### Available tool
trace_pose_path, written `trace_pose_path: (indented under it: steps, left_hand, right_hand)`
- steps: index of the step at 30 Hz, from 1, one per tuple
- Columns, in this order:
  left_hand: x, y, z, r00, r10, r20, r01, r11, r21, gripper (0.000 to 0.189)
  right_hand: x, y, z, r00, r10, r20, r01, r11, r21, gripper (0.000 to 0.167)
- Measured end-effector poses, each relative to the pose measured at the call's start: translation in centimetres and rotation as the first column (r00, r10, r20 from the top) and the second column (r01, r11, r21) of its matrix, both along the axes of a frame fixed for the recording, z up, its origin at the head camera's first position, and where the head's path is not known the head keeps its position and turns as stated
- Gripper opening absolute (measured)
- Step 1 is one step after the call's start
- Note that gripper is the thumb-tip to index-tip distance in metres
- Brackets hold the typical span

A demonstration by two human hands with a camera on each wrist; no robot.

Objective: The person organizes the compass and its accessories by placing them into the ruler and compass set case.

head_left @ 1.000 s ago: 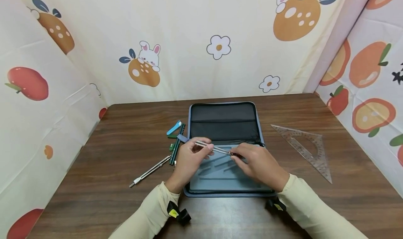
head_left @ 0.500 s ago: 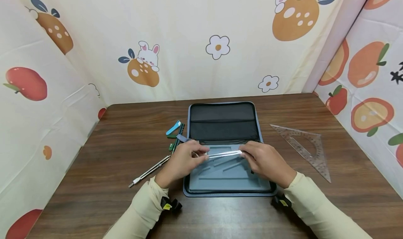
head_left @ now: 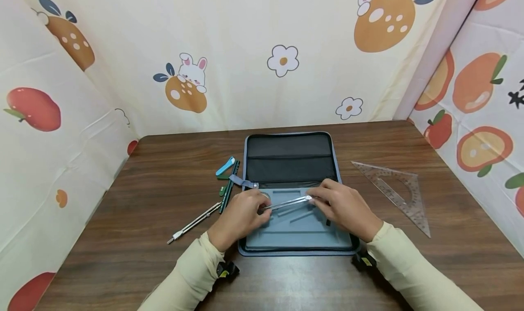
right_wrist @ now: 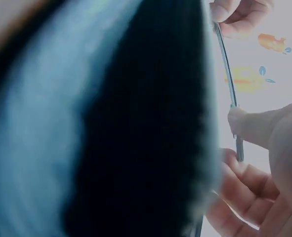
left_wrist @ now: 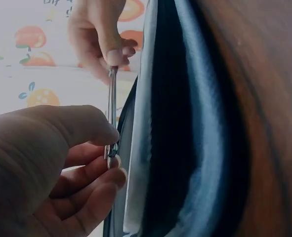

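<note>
A slim silver metal drawing compass [head_left: 288,203] is held level over the pale blue-grey tray of an unzipped case [head_left: 303,242]. My left hand [head_left: 241,218] pinches its left end; in the left wrist view the thumb [left_wrist: 94,126] lies across the metal legs. The right hand [head_left: 348,206] grips the opposite end between thumb and fingers, and the right wrist view shows a short dark tip poking out below the right thumb [right_wrist: 249,126]. Moulded slots in the tray show beneath the compass. A small black piece [head_left: 328,222] lies by the right hand.
Left of the case lie a second compass [head_left: 194,223], dark green sticks [head_left: 229,190], a small green block [head_left: 222,191] and a blue cutter-like item [head_left: 225,166]. A clear set square [head_left: 416,211] lies to the right. The black-lined lid [head_left: 290,147] lies back.
The compass has swung from sloping down rightward to rising slightly rightward, and now shows a silver end at my right hand instead of a dark one. My left hand has moved lower.
</note>
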State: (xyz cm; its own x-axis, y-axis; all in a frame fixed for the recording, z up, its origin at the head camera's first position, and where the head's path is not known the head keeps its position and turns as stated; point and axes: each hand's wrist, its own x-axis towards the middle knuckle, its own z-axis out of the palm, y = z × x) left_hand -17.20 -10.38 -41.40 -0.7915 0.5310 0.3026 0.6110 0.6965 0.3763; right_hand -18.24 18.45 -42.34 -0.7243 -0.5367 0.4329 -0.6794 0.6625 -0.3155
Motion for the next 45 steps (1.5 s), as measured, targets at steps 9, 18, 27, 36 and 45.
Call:
trace_pose_path:
  steps: [9, 18, 27, 36, 45]
  left_hand:
    - [0.26, 0.13, -0.42, 0.996, 0.020, -0.090, -0.025, 0.998, -0.065, 0.009]
    - [0.62, 0.60, -0.89, 0.963, -0.029, -0.267, -0.012, 0.989, -0.148, 0.010]
    - [0.95, 0.76, -0.93, 0.958, -0.020, -0.286, -0.041, 0.978, -0.206, 0.010]
    - [0.81, 0.78, -0.94, 0.957, -0.029, -0.287, -0.023, 0.984, -0.176, 0.010]
    - [0.71, 0.79, -0.80, 0.962, -0.034, -0.272, -0.010, 0.987, -0.161, 0.010]
  right_hand:
    - [-0.16, -0.20, -0.43, 0.983, -0.064, 0.173, 0.074, 0.996, -0.051, 0.022]
    - [-0.24, -0.08, -0.55, 0.983, -0.074, 0.170, 0.088, 0.993, -0.076, 0.016]
    - [-0.03, -0.13, -0.41, 0.969, -0.142, 0.202, 0.152, 0.988, -0.031, 0.013]
    - [-0.07, 0.00, -0.30, 0.960, -0.183, 0.210, 0.191, 0.982, -0.016, 0.011]
    - [-0.44, -0.24, -0.41, 0.974, -0.155, 0.164, 0.160, 0.987, -0.021, 0.009]
